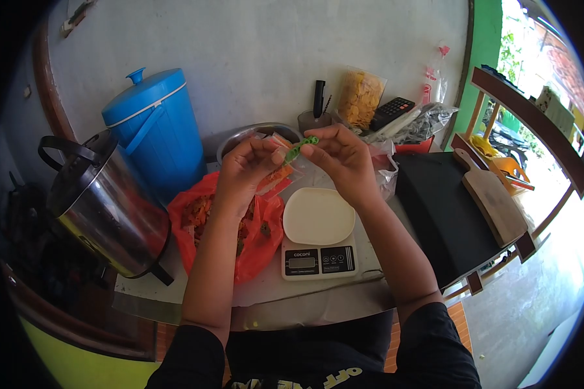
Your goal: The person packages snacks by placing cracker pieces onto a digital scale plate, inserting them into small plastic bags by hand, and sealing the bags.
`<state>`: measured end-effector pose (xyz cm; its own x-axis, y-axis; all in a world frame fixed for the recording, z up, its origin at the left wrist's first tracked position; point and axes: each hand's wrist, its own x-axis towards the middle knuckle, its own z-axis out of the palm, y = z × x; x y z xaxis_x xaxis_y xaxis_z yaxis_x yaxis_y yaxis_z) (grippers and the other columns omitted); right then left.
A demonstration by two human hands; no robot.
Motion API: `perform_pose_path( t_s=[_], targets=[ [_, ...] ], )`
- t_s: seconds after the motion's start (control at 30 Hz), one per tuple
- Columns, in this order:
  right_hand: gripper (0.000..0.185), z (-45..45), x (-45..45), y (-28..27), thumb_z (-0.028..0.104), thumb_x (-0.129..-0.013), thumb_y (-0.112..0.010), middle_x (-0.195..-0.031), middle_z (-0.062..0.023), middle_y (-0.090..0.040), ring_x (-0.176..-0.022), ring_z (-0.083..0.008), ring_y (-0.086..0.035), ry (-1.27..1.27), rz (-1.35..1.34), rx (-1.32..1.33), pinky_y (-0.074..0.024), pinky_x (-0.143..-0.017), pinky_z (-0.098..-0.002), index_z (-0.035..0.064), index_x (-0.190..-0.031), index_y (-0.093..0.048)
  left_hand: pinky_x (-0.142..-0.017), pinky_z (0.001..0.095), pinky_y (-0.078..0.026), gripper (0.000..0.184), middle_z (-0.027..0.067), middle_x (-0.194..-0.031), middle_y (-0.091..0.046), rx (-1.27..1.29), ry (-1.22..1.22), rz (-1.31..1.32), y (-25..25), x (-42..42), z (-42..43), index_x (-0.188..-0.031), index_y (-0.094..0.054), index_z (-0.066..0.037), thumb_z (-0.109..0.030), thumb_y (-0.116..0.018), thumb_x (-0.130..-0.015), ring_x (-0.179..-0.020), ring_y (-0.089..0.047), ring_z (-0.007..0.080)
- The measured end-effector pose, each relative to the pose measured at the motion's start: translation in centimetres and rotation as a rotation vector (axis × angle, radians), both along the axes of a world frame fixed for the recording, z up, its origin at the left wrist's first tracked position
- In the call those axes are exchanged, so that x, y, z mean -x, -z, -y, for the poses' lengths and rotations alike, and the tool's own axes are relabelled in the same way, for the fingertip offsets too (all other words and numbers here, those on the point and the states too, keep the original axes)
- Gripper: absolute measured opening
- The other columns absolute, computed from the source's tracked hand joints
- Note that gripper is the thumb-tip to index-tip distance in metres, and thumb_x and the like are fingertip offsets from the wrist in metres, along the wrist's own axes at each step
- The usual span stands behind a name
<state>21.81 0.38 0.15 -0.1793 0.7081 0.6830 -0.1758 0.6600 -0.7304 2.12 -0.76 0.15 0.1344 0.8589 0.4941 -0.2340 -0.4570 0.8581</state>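
My left hand (245,167) and my right hand (344,163) are raised above the table, fingers pinched together. Between their fingertips is a small, bright green, looped thing (296,150), perhaps a bundle of rubber bands; I cannot tell for certain. Just behind and below it are small clear packets with orange contents (280,176), partly covered by my fingers. A white digital kitchen scale (319,220) stands below my hands, its display dark. Left of it, partly behind my left forearm, an open red plastic bag (266,249) holds many orange-brown pieces.
A steel pot-like container (113,204) and a blue drinks cooler (165,129) stand left. Behind are a metal bowl (230,141), a tub of yellow chips (362,97), a calculator (392,113) and clear plastic bags (428,126). A wooden cutting board (493,201) lies right.
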Motion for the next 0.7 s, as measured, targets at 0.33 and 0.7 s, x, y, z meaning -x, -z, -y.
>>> perform_pose_path(
  t_s=[0.33, 0.7],
  targets=[
    [0.017, 0.5, 0.3, 0.1, 0.017, -0.083, -0.074, -0.096, -0.0014, -0.068, -0.087, -0.0103, -0.061, 0.169, 0.17, -0.103, -0.0475, -0.081, -0.0263, 0.005, -0.095, -0.069, -0.082, 0.025, -0.049, 0.015, -0.0015, -0.088, -0.065, -0.016, -0.009, -0.01, -0.1, -0.2, 0.2, -0.093, -0.065, -0.006, -0.017, -0.072, -0.086, -0.084, -0.06, 0.0071],
    [0.022, 1.0, 0.6, -0.2, 0.015, -0.078, -0.076, -0.09, -0.0104, -0.065, -0.081, -0.023, -0.065, 0.194, 0.396, -0.35, -0.0514, -0.073, -0.0338, 0.0059, -0.097, -0.07, -0.079, 0.0246, -0.052, 0.021, 0.001, -0.092, -0.064, 0.047, 0.005, 0.028, -0.1, -0.9, 0.4, -0.099, -0.062, -0.006, -0.023, -0.069, -0.089, -0.089, -0.061, 0.0088]
  ],
)
